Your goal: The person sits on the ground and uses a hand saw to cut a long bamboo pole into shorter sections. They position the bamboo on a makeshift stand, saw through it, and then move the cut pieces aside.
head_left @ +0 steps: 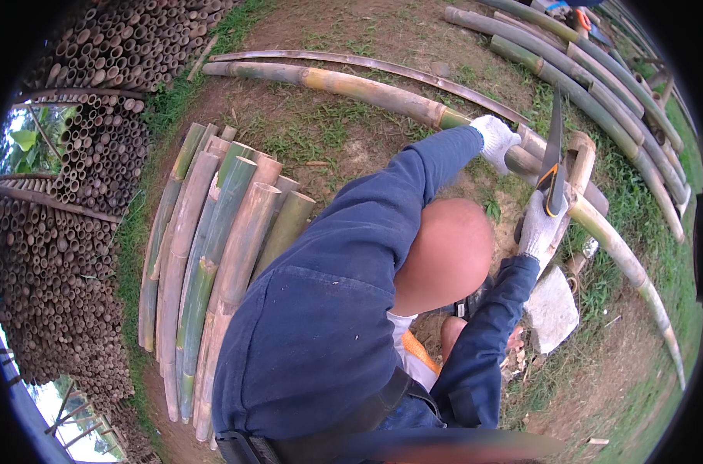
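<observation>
In the head view, at two o'clock, a bamboo pole is steadied by the gloved left hand, closed on a neighbouring pole. A saw is gripped by the right hand; strokes are best kept square.

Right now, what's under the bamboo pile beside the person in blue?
Grass shows along the edge of the bamboo pile. The ground right beneath is covered by poles; the blue jacket hides one corner.
</observation>
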A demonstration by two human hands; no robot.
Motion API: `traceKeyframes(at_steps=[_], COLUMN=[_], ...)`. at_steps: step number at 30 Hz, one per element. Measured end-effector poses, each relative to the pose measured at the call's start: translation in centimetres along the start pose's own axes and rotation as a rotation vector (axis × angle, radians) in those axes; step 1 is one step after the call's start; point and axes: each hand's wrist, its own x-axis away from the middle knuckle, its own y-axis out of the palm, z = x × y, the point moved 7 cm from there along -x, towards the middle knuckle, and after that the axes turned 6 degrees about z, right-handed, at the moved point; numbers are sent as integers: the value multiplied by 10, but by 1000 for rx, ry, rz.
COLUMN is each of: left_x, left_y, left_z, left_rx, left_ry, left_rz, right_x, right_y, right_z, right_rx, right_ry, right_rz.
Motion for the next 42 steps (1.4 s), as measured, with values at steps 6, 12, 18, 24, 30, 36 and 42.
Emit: traceKeyframes(at_steps=[6,12,18,24,30,36,42], left_x=[-15,-12,-9,-9,-10,-7,-10], left_y=[15,7,3,14,12,-4,9], left_z=[-3,4,7,1,3,9,6], left_rx=[1,-23,-58,-11,-36,-21,-13], left_ry=[31,-12,-16,15,-21,-12,-9], left_rz=[-37,-13,-18,-54,-5,-30,-98], right_x=[252,212,34,263,212,17,254], right_y=[-100,-90,-10,-107,-99,4,-98], right_z=[-12,-53,-10,-44,-51,2,-41], right_rx=[333,319,60,312,238,24,251], right_ry=[-35,-14,-195,-25,-3,-206,-23], right_rz=[49,47,117,22,37,112,56])
